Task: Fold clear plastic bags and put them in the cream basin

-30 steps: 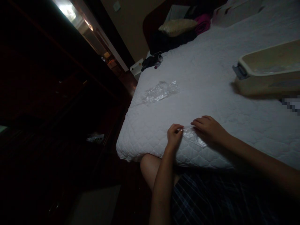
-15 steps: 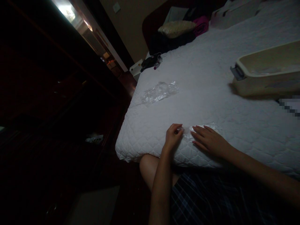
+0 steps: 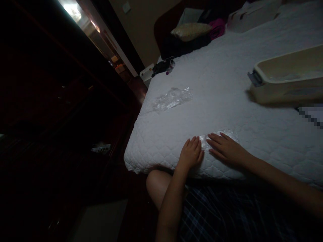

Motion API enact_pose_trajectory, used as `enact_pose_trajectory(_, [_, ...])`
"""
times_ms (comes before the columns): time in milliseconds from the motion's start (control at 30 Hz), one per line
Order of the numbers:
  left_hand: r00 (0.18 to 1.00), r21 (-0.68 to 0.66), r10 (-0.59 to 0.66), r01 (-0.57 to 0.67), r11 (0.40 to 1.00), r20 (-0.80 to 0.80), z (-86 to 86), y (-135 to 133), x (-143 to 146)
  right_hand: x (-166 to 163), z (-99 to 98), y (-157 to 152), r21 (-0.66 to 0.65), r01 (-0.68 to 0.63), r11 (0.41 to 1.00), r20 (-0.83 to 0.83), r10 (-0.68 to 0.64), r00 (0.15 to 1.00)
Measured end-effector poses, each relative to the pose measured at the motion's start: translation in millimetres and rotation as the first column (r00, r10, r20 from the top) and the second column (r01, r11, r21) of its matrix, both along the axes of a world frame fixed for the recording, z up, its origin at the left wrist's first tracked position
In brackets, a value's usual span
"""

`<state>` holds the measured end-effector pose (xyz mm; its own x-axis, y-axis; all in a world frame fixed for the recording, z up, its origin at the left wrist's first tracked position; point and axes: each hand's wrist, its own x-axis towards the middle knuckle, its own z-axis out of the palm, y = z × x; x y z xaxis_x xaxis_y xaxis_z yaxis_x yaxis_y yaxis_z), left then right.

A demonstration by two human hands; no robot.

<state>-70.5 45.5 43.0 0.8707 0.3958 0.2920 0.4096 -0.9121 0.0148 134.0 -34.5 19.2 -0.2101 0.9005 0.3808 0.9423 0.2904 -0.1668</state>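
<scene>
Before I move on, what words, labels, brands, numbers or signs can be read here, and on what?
None can be read.
Nearer clear plastic: no legible text.
Plastic bin: faint patch on its side, too blurred to tell if it is print.
Pixelated item beside it: blocked out.

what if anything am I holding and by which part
Nothing seems gripped: your left hand and right hand rest flat on the clear plastic, left at one end, right nearer its middle.

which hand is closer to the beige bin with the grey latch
Right. The right hand lies on the clear plastic, below and left of the beige bin in the view; the left hand is farther left, at the plastic's left end.
</scene>
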Motion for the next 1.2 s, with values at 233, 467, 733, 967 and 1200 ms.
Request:
enact_pose_trajectory(233, [0.996,0.115,0.056,-0.048,0.992,-0.073,0.1,3,-2,1,2.8,6,-0.009,0.006,1.0,-0.048,-0.007,0.999])
enact_pose_trajectory(467, [0.994,0.083,0.018,-0.008,0.996,-0.112,-6.4,3,2,-2,5.9,10,0.043,0.04,0.998,-0.067,-0.037,0.997])
enact_pose_trajectory(733, [0.994,0.017,0.04,-0.039,0.999,-0.104,-13.0,3,4,-21,0.1,27,0.021,-0.057,0.998,-0.005,0.057,0.998])
enact_pose_trajectory(967, [0.996,0.036,0.033,-0.03,0.999,-0.086,-15.7,3,4,-3,-20.3,28,-0.013,-0.093,0.996,0.028,0.094,0.995])
enact_pose_trajectory(1200, [0.996,0.02,0.037,-0.036,0.999,-0.084,-15.9,3,4,35,-14.4,27,-0.074,-0.028,0.997,0.029,0.031,0.999])
